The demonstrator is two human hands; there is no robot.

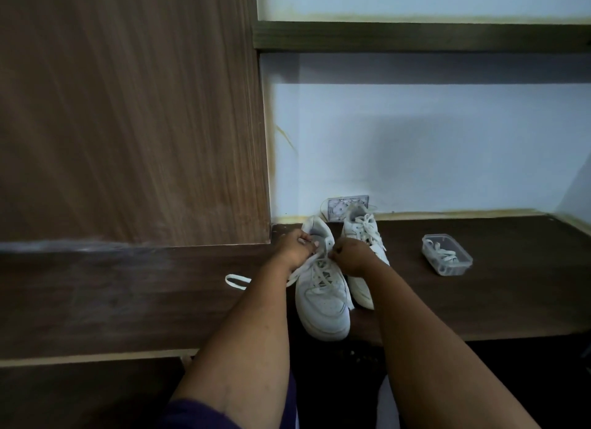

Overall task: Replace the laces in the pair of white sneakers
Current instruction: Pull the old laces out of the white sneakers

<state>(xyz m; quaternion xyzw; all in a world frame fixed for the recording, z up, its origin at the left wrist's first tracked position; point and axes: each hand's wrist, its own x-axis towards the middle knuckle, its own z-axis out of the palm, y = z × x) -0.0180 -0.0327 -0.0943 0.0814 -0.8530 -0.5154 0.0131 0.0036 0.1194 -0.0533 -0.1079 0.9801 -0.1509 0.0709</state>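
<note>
Two white sneakers stand on a dark wooden desk (499, 300). The near sneaker (321, 304) points its toe toward me and is partly laced. My left hand (292, 248) pinches its lace at the upper left eyelets. My right hand (350, 256) is closed on the lace at the upper right eyelets. A loose end of white lace (236, 281) trails left on the desk, under my left forearm. The second sneaker (363, 233) stands just behind and to the right, laced, partly hidden by my right hand.
A clear plastic box (446, 254) with white laces inside sits to the right of the shoes. A small wall socket (347, 206) is behind them. A tall brown wood panel (128, 108) rises at the left, and a shelf (415, 36) hangs above.
</note>
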